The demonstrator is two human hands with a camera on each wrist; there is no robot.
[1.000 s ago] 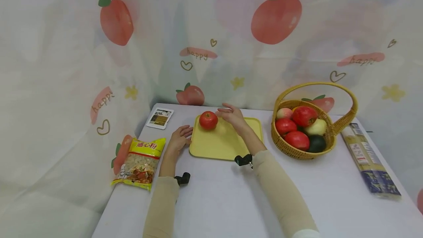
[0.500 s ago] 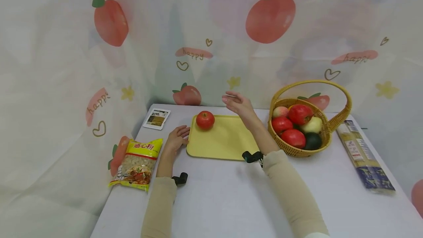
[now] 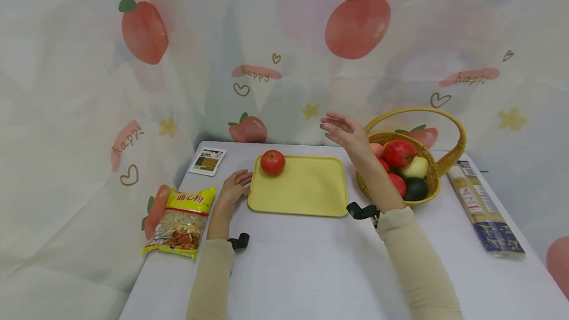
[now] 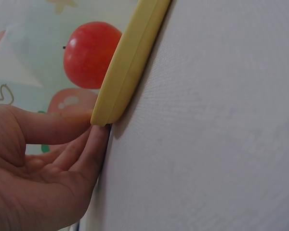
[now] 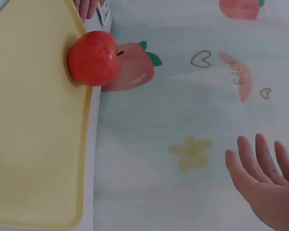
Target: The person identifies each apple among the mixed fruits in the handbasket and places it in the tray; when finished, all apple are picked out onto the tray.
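Observation:
A yellow tray lies on the white table, with a red apple at its far left corner. At the tray's left edge, my left hand pinches the rim. The left wrist view shows the thumb against the rim and fingers beneath it. My right hand is raised in the air with relaxed, spread fingers and nothing in it, behind the tray's right side and by the wicker basket. In that basket are a pomegranate, a pale round fruit and a dark green one. My right forearm hides its left part.
A bag of pasta lies left of my left forearm. Behind it is a small white packet. At the table's right edge lies a long noodle package. A printed curtain closes off the back and left.
My right hand has moved away from the apple, up and rightward to beside the basket. My left hand stays at the tray's edge. The view has shifted slightly.

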